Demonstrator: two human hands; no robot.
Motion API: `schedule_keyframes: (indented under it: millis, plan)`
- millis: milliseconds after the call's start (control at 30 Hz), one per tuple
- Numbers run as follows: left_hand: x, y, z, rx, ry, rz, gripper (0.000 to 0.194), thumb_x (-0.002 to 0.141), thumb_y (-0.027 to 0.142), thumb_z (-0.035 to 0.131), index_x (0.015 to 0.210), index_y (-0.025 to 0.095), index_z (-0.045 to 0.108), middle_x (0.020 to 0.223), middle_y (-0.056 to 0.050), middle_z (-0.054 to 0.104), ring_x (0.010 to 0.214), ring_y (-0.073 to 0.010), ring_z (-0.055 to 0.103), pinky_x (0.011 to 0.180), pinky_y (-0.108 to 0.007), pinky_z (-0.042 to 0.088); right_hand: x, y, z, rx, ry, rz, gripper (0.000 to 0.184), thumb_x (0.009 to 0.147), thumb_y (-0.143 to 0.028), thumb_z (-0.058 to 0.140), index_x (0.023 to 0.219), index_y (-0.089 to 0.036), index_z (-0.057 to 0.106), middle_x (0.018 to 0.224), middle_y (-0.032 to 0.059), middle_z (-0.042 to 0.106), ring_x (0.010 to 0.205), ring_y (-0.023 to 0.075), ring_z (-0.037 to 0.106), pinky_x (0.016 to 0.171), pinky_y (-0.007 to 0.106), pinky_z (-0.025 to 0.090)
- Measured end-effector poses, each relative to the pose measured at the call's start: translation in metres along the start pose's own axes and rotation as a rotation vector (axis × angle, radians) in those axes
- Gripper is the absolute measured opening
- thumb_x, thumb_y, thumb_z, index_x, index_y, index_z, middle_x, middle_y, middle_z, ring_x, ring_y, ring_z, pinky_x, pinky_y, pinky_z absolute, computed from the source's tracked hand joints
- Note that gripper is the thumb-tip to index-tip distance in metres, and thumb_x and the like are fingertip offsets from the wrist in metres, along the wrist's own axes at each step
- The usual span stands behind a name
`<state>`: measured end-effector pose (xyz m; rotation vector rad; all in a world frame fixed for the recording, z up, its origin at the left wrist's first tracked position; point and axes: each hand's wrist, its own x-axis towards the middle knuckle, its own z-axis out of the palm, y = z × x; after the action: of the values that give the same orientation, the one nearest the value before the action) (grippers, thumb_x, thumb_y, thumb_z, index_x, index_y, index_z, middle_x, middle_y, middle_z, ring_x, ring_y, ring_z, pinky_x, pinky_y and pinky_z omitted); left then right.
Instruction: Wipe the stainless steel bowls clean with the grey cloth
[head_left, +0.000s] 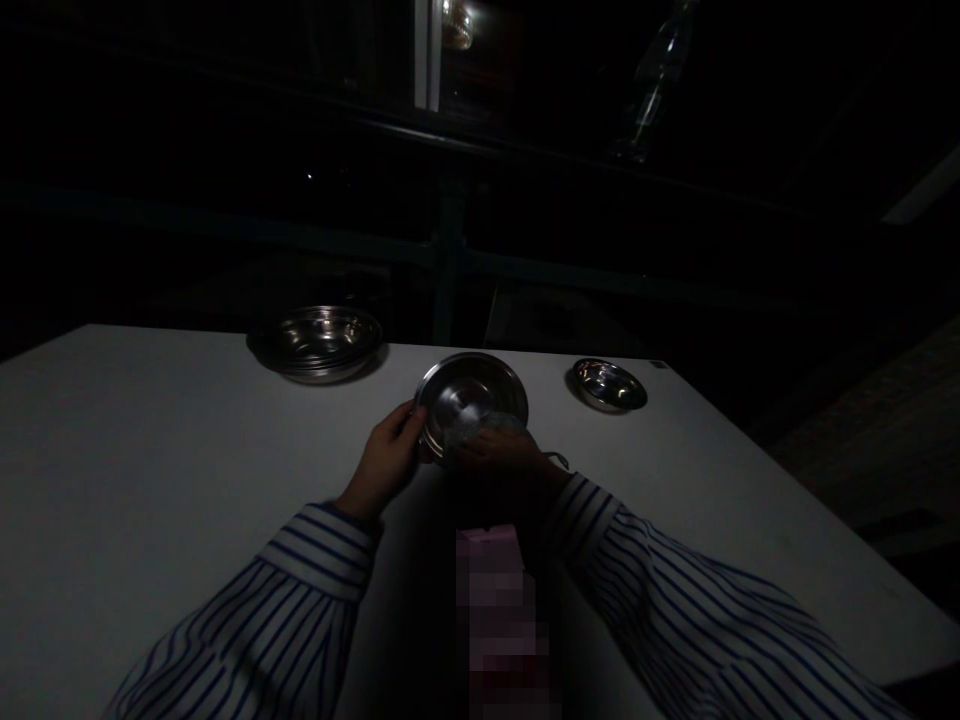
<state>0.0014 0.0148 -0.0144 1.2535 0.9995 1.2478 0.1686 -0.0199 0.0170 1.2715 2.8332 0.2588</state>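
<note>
A steel bowl [469,392] is tilted toward me above the white table [150,470]. My left hand [386,460] grips its left rim, fingers closed on the edge. My right hand [499,455] is closed on a pale crumpled cloth or scrubber [480,425] pressed against the bowl's inner lower side. Both arms wear blue-and-white striped sleeves.
A stack of larger steel bowls [319,343] sits at the table's far edge to the left. A small steel bowl [607,385] rests far right. A pink object [495,560] lies between my forearms. The surroundings are dark; the table's right edge runs diagonally.
</note>
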Motion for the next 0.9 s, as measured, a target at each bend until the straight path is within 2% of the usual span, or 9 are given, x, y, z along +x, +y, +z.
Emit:
schedule_keyframes:
  millis: [167,300,467,533,700,800,900]
  plan:
    - [-0.001,0.001,0.000,0.026,-0.002,-0.016,0.046,0.074,0.046,0.055,0.106,0.014,0.059,0.056,0.003,0.055,0.047,-0.0119,0.049,0.047,-0.024,0.040,0.001,0.003,0.002,0.025,-0.022,-0.007,0.027,0.087,-0.025,0.044,0.112,-0.019,0.054,0.103,0.0079,0.062,0.092,0.0236,0.056,0.069,0.034,0.043]
    - [0.000,-0.001,-0.003,0.093,0.011,0.009,0.044,0.076,0.047,0.052,0.104,0.014,0.061,0.063,0.001,0.059,0.053,-0.0133,0.052,0.052,-0.025,0.042,0.016,0.007,0.015,0.133,-0.026,-0.040,0.031,0.087,-0.024,0.044,0.117,-0.020,0.051,0.112,0.0090,0.059,0.097,0.0232,0.056,0.074,0.035,0.046]
    - [0.000,0.001,-0.006,0.195,0.048,0.052,0.041,0.076,0.046,0.052,0.098,0.014,0.065,0.084,-0.003,0.067,0.080,-0.0184,0.058,0.072,-0.026,0.043,0.039,0.001,0.028,0.275,0.154,-0.073,0.035,0.087,-0.022,0.042,0.120,-0.011,0.048,0.118,0.0145,0.055,0.103,0.0203,0.055,0.085,0.035,0.045]
    - [0.000,0.002,-0.006,0.185,0.057,0.054,0.041,0.077,0.046,0.052,0.100,0.014,0.064,0.088,-0.004,0.067,0.082,-0.0184,0.057,0.073,-0.026,0.043,0.036,0.002,0.030,0.265,0.178,-0.085,0.033,0.087,-0.020,0.043,0.119,-0.012,0.049,0.116,0.0134,0.057,0.100,0.0195,0.056,0.084,0.034,0.046]
    - [-0.002,0.002,-0.003,0.137,0.064,0.025,0.045,0.076,0.046,0.051,0.106,0.013,0.062,0.086,-0.004,0.067,0.073,-0.0175,0.057,0.066,-0.027,0.045,0.011,0.013,0.025,0.188,0.098,-0.069,0.024,0.084,-0.022,0.049,0.104,-0.017,0.059,0.101,0.0101,0.063,0.088,0.0209,0.059,0.074,0.035,0.047]
    - [-0.002,0.002,-0.003,0.163,0.041,0.029,0.046,0.076,0.047,0.051,0.105,0.013,0.062,0.083,-0.004,0.067,0.071,-0.0180,0.057,0.065,-0.028,0.045,0.013,0.010,0.019,0.172,0.042,-0.099,0.027,0.084,-0.023,0.048,0.109,-0.016,0.056,0.102,0.0101,0.062,0.086,0.0204,0.059,0.070,0.033,0.048]
    - [-0.001,0.002,-0.004,0.236,0.079,0.085,0.042,0.076,0.046,0.052,0.100,0.014,0.065,0.088,-0.005,0.068,0.081,-0.0198,0.058,0.073,-0.028,0.044,0.024,-0.001,0.019,0.187,0.144,-0.048,0.034,0.086,-0.022,0.044,0.119,-0.013,0.048,0.112,0.0120,0.058,0.092,0.0190,0.057,0.074,0.031,0.047]
